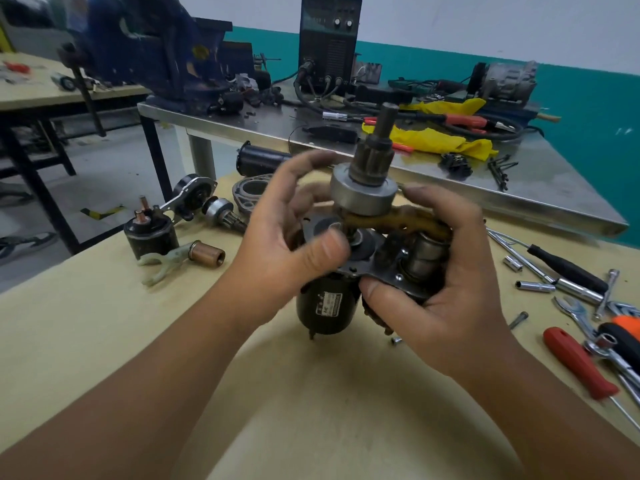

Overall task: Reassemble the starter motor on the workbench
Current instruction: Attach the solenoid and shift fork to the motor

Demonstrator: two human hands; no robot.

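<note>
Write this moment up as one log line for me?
stage: fitting drive gear | left hand: open, at motor plate | right hand: grips starter motor upright | drive gear: on top | spare fork: on bench

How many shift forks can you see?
2: a pale fork lying on the bench at left, beside the copper plunger, and a brown fork fitted in the held starter under the clutch. Others may be hidden.

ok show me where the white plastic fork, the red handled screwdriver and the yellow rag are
white plastic fork [162, 265], head view, on its forked end.
red handled screwdriver [578, 362], head view, on the middle of its handle.
yellow rag [436, 140], head view, on its crumpled middle.
</note>
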